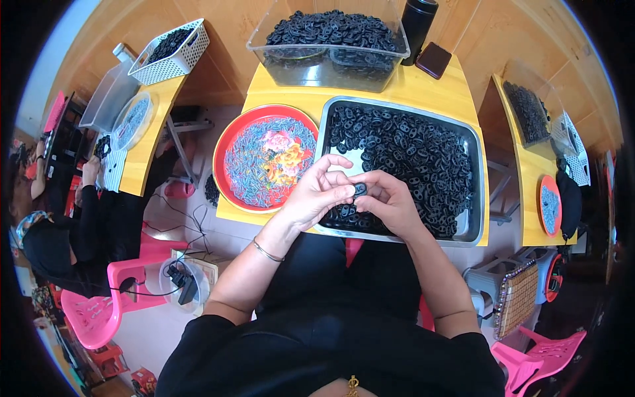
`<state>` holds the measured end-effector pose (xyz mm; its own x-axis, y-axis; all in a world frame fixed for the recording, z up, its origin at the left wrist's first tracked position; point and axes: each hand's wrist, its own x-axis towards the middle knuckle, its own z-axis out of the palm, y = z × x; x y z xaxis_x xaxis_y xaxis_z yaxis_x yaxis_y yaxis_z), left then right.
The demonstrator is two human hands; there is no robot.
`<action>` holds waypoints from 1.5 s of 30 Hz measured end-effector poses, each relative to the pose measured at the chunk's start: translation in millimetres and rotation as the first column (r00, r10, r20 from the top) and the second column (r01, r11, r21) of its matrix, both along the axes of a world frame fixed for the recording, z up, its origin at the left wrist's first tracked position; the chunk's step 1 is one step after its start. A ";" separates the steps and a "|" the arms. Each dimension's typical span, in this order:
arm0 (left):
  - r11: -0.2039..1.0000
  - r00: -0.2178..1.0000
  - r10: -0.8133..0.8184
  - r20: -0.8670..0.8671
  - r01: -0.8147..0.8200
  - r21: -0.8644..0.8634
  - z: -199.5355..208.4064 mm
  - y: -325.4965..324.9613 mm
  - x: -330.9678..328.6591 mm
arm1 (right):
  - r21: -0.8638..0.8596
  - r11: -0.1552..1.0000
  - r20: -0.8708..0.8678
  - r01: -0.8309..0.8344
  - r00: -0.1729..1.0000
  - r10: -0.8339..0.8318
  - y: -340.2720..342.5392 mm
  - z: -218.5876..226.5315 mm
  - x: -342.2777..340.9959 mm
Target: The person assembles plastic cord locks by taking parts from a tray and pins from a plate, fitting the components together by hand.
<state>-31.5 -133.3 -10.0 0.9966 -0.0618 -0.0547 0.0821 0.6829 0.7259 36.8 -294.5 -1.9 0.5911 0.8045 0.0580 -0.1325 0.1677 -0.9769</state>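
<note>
In the head view, the left hand (316,193) and the right hand (389,198) meet above the near edge of a metal tray (477,198). Both are closed with the fingertips around one small black plastic piece (360,190) (it looks like a flat oval buckle). The tray is full of similar black pieces (410,159). It stands on a yellow counter (423,89), just beside a red plate (228,135) of thin bluish parts.
</note>
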 end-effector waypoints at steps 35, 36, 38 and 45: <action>0.064 0.724 0.228 0.651 -0.679 0.732 122.9 98.6 104.9 | -0.077 0.964 0.062 0.253 0.967 -0.249 2.2 -6.7 3.5; 0.075 0.772 0.177 0.611 -0.630 0.773 114.7 100.7 94.6 | -0.068 0.960 0.080 0.271 0.961 -0.266 2.9 -6.7 2.5; -0.035 0.862 0.107 0.495 -0.494 0.869 96.5 101.6 72.9 | -0.058 0.953 0.117 0.296 0.950 -0.288 3.3 -6.1 1.6; -0.217 0.960 -0.089 0.266 -0.279 0.935 32.5 113.1 18.3 | -0.082 0.948 0.150 0.306 0.945 -0.292 3.5 -6.6 -1.5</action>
